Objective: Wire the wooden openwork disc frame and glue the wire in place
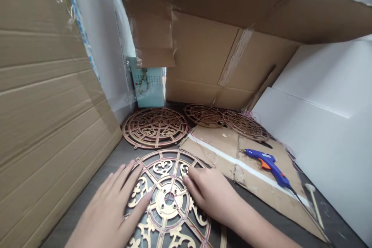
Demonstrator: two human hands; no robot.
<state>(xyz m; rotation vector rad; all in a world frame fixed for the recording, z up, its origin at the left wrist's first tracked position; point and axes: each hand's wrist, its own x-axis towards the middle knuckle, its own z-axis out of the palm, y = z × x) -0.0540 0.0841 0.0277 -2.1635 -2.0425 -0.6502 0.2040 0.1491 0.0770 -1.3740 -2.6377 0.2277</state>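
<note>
A round gold-coloured openwork panel (169, 203) with scroll ornaments and thin reddish wires along its ribs lies flat in front of me. My left hand (112, 197) rests on its left side, fingers stretched out and thumb near the central ring. On the upper right of the panel, my right hand (210, 192) has its fingers curled and pressed together beside a small scroll ornament (185, 169). What those fingertips pinch, if anything, is hidden. Part of the panel's lower edge runs out of view.
Similar round panels (157, 127) lie at the back, more of them (247, 124) to the right. A blue glue gun (269, 164) rests on a cardboard sheet (215, 139), beside a small stick with a rounded head (315, 205). Cardboard walls (52, 124) enclose the left and back; a light-blue box (150, 89) stands behind.
</note>
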